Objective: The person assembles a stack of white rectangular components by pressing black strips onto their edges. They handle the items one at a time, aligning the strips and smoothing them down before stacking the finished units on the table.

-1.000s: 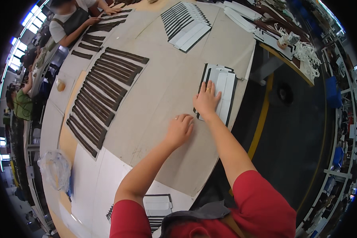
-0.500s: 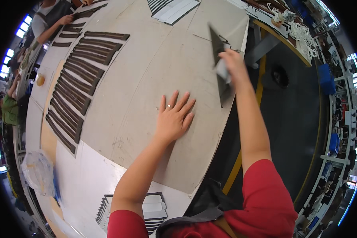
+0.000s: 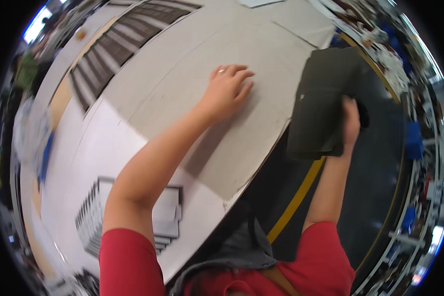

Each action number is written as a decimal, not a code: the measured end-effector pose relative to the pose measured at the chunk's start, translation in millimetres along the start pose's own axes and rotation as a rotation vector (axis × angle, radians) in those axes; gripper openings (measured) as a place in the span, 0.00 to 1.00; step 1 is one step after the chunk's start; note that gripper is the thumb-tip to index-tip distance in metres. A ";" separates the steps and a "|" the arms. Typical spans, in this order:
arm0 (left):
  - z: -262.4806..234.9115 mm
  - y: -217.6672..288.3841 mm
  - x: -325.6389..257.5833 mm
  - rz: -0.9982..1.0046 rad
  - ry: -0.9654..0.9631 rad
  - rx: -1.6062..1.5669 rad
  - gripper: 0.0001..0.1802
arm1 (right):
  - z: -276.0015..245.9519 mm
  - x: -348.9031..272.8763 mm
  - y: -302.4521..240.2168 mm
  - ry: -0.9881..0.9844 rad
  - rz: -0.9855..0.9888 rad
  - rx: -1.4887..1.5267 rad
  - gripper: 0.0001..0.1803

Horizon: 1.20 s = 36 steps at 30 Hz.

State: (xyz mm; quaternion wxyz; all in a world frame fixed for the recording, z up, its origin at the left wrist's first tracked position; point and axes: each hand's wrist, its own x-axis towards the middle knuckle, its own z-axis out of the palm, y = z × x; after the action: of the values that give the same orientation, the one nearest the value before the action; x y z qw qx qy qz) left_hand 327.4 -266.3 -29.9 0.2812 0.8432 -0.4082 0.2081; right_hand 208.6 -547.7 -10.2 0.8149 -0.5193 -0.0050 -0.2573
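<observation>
My right hand (image 3: pixel 351 121) grips a flat dark olive panel (image 3: pixel 323 98) by its right edge. The panel is roughly rectangular, with a crease across it, and is held up beyond the table's right edge, over the floor. Part of that hand's fingers is hidden behind it. My left hand (image 3: pixel 228 91) is over the grey board (image 3: pixel 182 118) on the table, empty, its fingers loosely bent and apart. A shadow falls on the board below the left arm.
Rows of dark strips (image 3: pixel 116 47) lie at the far left. Overlapping white pieces with dark borders (image 3: pixel 166 212) lie near my left elbow. A clear plastic bag (image 3: pixel 30 130) sits by the table's left side. Shelving (image 3: pixel 426 143) stands beyond the floor at right.
My right hand has swung the panel off the board to the right, turning its broad face into view. My left hand has lifted from the board, its fingers bending. The whole view has shifted.
</observation>
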 end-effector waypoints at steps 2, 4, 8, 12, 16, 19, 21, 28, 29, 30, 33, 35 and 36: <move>-42.2 37.8 -36.2 -0.015 -0.091 0.038 0.10 | 36.2 -26.4 -20.5 -0.069 -0.067 -0.073 0.10; -91.1 91.4 -81.0 -0.056 -0.295 0.063 0.06 | 78.5 -64.8 -45.2 -0.128 -0.170 -0.235 0.10; -166.8 185.1 -241.8 -0.177 -0.314 0.107 0.08 | 134.9 -160.2 -77.1 -0.571 -0.676 -0.749 0.10; -239.3 184.3 -339.6 -0.497 -0.247 0.461 0.18 | 237.1 -213.3 -54.3 -1.038 -0.888 -0.724 0.23; -260.8 156.4 -381.4 -0.770 -0.286 0.533 0.23 | 266.9 -266.5 29.5 -1.428 -0.928 -0.934 0.17; -251.3 161.7 -384.8 -0.894 -0.383 0.484 0.26 | 267.8 -282.0 34.9 -1.420 -0.926 -0.979 0.18; -245.7 164.5 -392.6 -0.817 -0.260 0.433 0.27 | 270.2 -276.8 16.7 -1.445 -0.786 -1.000 0.17; -239.8 220.1 -409.8 -0.837 -0.158 0.353 0.23 | 283.0 -296.3 -42.1 -1.623 -0.772 -1.150 0.16; -237.3 224.2 -415.9 -0.821 -0.133 0.348 0.24 | 281.0 -302.6 -43.7 -1.620 -0.815 -1.171 0.17; -239.7 226.3 -417.6 -0.837 -0.125 0.306 0.24 | 281.8 -307.3 -48.0 -1.585 -0.803 -1.176 0.19; -256.3 229.7 -417.4 -0.913 -0.058 0.037 0.25 | 289.0 -308.3 -64.9 -1.471 -0.796 -1.184 0.23; -267.7 225.7 -418.9 -0.970 -0.032 -0.077 0.24 | 296.6 -289.5 -71.6 -1.345 -0.861 -1.132 0.23; -272.3 223.3 -416.3 -0.972 -0.031 -0.102 0.24 | 303.4 -278.8 -84.9 -1.254 -0.791 -1.207 0.24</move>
State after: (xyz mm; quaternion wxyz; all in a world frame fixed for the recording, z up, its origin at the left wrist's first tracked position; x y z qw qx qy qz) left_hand -127.1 33.3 2.0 0.3804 0.9244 0.0190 0.0198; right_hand 9.3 -202.6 124.5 0.1123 -0.8560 -0.4824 -0.1482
